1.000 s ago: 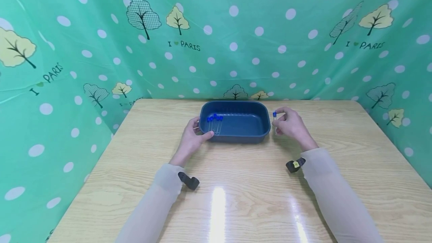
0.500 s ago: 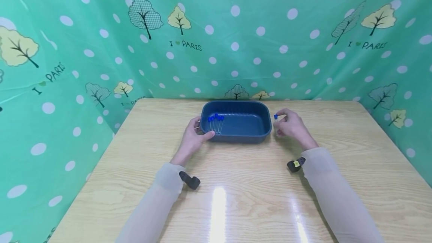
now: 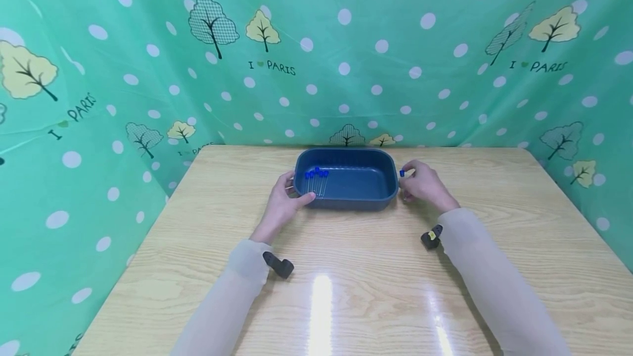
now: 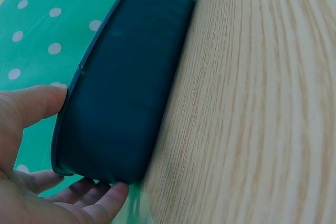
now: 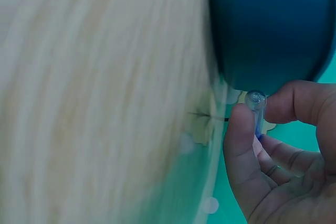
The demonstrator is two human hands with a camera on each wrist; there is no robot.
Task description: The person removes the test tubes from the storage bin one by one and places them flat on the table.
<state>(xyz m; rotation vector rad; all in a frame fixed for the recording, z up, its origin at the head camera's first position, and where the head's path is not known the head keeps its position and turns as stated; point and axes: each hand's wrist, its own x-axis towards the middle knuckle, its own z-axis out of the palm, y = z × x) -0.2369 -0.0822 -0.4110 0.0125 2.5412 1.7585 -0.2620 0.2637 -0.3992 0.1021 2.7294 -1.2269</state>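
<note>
A dark blue plastic basin (image 3: 353,202) stands on the table, with several blue-capped glass test tubes (image 3: 316,184) lying side by side at its left end. My left hand (image 3: 283,205) grips the basin's near left corner; in the left wrist view its thumb is on the rim and its fingertips touch the end wall (image 4: 121,129). Just off the basin's right end, my right hand (image 3: 422,184) pinches another test tube between thumb and fingers. In the head view only this tube's blue cap (image 3: 402,173) stands out clearly; the right wrist view shows its rounded clear bottom (image 5: 255,99).
A pale wood-grain table (image 3: 366,268) lies under everything, with bright light reflections near its front. Behind and to the left hangs a green polka-dot cloth (image 3: 341,43) printed with trees. Black wrist cameras (image 3: 278,265) are strapped over both sleeves.
My right hand has shifted slightly left, close to the basin's right end. Less of the tube's body shows between the fingers now. The left hand keeps its grip on the basin.
</note>
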